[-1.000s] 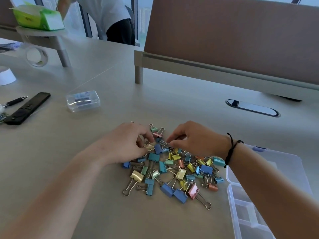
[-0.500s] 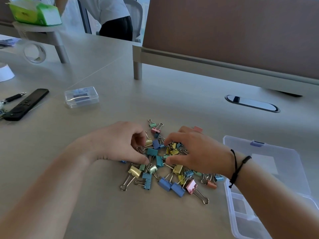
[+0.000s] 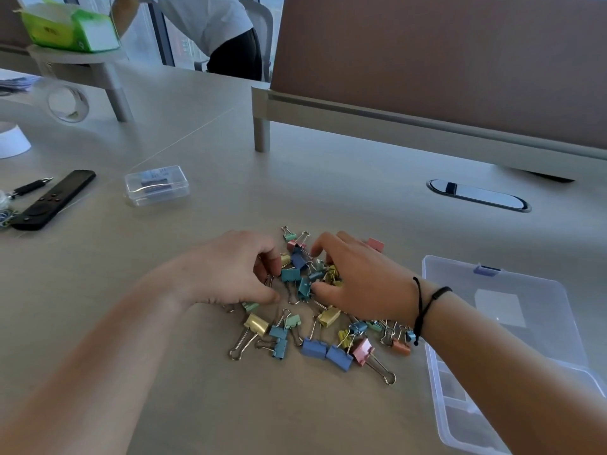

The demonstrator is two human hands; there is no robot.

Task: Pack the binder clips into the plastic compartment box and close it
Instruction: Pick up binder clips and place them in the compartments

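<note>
Pastel binder clips are all still lying heaped on the surface while I'm curling my left hand and right hand around some, the open compartment box waiting apparently empty alongside, closing yet to come.

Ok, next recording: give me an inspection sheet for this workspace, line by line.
Surface: pale wooden desk, oval cable port set in it.
Job's things: loose pile of coloured metal binder clips; clear plastic compartment box open at right; no clips seen in its visible compartments.
Clutter: black remote control, small clear lidded case, clear tape roll, green tissue box.
Hands: left hand and right hand over the pile, fingers curled among clips.
Cables: nothing seen.
Surroundings: brown desk divider; a person standing behind.
</note>
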